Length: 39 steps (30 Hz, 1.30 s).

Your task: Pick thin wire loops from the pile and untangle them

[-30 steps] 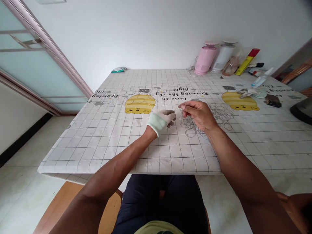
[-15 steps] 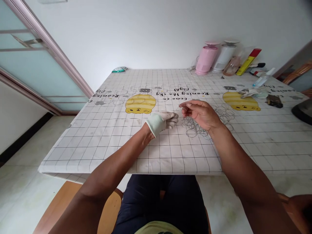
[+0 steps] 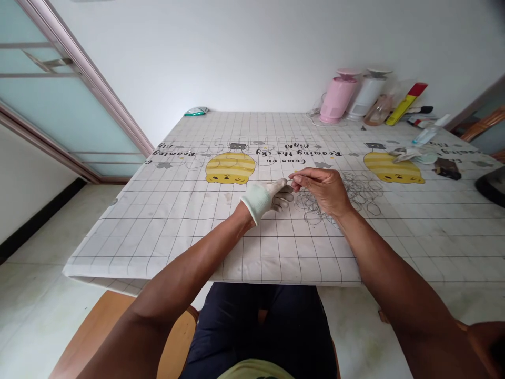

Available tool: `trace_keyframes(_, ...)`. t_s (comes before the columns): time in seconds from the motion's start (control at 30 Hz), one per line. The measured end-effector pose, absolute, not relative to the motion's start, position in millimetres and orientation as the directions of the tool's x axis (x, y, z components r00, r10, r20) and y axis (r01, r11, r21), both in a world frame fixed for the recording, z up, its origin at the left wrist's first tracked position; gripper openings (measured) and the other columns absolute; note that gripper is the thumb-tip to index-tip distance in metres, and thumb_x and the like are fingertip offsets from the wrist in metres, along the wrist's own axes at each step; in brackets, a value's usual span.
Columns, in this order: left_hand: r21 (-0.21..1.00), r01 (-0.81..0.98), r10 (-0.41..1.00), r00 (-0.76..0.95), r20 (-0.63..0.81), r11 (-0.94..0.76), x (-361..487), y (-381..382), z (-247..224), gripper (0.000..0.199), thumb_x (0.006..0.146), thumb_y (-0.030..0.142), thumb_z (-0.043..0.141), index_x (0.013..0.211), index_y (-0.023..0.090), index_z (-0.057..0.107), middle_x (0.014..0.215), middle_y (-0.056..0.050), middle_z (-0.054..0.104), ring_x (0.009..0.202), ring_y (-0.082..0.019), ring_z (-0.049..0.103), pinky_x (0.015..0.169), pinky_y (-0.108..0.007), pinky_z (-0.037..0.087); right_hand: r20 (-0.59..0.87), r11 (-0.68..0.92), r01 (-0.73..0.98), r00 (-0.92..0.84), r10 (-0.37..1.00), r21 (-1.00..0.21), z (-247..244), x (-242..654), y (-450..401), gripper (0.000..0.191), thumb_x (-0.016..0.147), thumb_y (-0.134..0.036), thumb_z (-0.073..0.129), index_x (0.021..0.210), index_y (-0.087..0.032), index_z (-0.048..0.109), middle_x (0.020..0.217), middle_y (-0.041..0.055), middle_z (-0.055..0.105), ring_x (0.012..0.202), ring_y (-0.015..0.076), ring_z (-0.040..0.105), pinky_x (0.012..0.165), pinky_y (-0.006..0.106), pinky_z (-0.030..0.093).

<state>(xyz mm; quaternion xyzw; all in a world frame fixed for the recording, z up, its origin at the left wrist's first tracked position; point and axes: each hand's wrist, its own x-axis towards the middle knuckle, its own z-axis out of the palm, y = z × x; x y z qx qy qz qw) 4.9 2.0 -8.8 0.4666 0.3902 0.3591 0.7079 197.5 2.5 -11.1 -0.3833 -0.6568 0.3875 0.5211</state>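
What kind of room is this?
Probably a room in somebody's home, maybe where people eat. The checked tablecloth has yellow cartoon animals on it, there's a wooden seat beside it, and there's a door with pale blue panes.

Loops [image 3: 365, 196] partly behind right hand [image 3: 329, 190]; black object [image 3: 490, 184] cropped (right edge).

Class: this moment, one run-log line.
pale-gloved left hand: near right | bare right hand: fingertips pinched | tangled grey loops: on white checked tablecloth
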Motion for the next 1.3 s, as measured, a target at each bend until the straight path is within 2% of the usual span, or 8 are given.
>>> trace_keyframes(0.1,0.967,-0.092,0.919,0.344,-0.192,0.236,9,-3,-7,0.033,0.101,0.043,0.062,0.094,0.013,0.075,0.089,-0.010,0.074,0.063,-0.012,0.062,0.058,-0.026,0.047,0.433,0.454,0.142,-0.157,0.888,-0.880,-8,196,-1,0.019,0.091,-0.046,0.078,0.099,-0.030,0.086,0.084,0.0022,0.076,0.077,0.0203,0.069,0.076,0.040,0.061)
trace_keyframes(0.27,0.983,0.009,0.935,0.305,-0.179,0.185,15,-4,-10,0.026,0.098,0.036,0.064,0.088,0.016,0.076,0.081,-0.007,0.071,0.059,-0.011,0.058,0.052,-0.024,0.042,0.456,0.489,0.264,-0.181,0.872,-0.831,-7,193,-5,0.018,0.092,-0.045,0.076,0.099,-0.031,0.085,0.093,0.0034,0.078,0.084,0.0228,0.071,0.077,0.041,0.061)
trace_keyframes(0.37,0.983,0.073,0.948,0.262,-0.181,0.168,16,-4,-10,0.024,0.097,0.032,0.062,0.080,0.017,0.071,0.076,-0.006,0.070,0.057,-0.012,0.058,0.051,-0.026,0.042,0.512,0.549,0.364,-0.201,0.835,-0.752,-11,192,-4,0.015,0.093,-0.042,0.075,0.098,-0.032,0.084,0.099,0.0040,0.079,0.090,0.0250,0.072,0.081,0.044,0.060)
trace_keyframes(0.5,0.974,0.191,0.962,0.220,-0.161,0.119,17,-8,-5,0.027,0.097,0.029,0.057,0.073,0.019,0.066,0.073,-0.006,0.070,0.056,-0.014,0.059,0.053,-0.028,0.045,0.566,0.606,0.460,-0.242,0.788,-0.649,-16,191,-2,0.013,0.096,-0.039,0.072,0.095,-0.033,0.083,0.094,0.0041,0.078,0.088,0.0263,0.071,0.081,0.046,0.059)
trace_keyframes(0.77,0.864,0.500,0.975,0.215,-0.054,-0.063,17,-14,0,0.034,0.097,0.022,0.047,0.065,0.021,0.059,0.070,-0.003,0.070,0.062,-0.017,0.063,0.063,-0.032,0.046,0.610,0.637,0.491,-0.242,0.755,-0.594,-23,192,-1,0.011,0.094,-0.035,0.073,0.091,-0.034,0.083,0.088,0.0039,0.076,0.084,0.0262,0.068,0.078,0.046,0.056)
trace_keyframes(1.0,0.869,0.492,0.972,0.225,-0.067,-0.054,20,-15,-4,0.033,0.099,0.023,0.047,0.066,0.023,0.054,0.073,-0.004,0.072,0.070,-0.019,0.065,0.068,-0.032,0.048,0.645,0.686,0.481,-0.281,0.711,-0.546,-25,194,0,0.015,0.096,-0.028,0.071,0.094,-0.034,0.084,0.086,0.0035,0.076,0.082,0.0247,0.068,0.075,0.043,0.055)
trace_keyframes(1.17,0.838,0.542,0.968,0.240,-0.074,-0.070,20,-13,-11,0.026,0.099,0.024,0.051,0.076,0.022,0.063,0.079,-0.006,0.073,0.076,-0.020,0.068,0.067,-0.031,0.047,0.636,0.697,0.478,-0.315,0.704,-0.535,-24,195,3,0.015,0.097,-0.027,0.069,0.094,-0.030,0.083,0.086,0.0033,0.077,0.079,0.0224,0.070,0.072,0.040,0.055)
trace_keyframes(1.3,0.794,0.598,0.966,0.251,-0.056,-0.109,18,-10,-9,0.029,0.101,0.029,0.048,0.080,0.022,0.067,0.081,-0.004,0.073,0.074,-0.019,0.066,0.067,-0.031,0.046,0.611,0.685,0.450,-0.323,0.723,-0.572,-18,198,4,0.011,0.097,-0.028,0.071,0.095,-0.028,0.082,0.088,0.0027,0.078,0.080,0.0211,0.071,0.072,0.038,0.056)
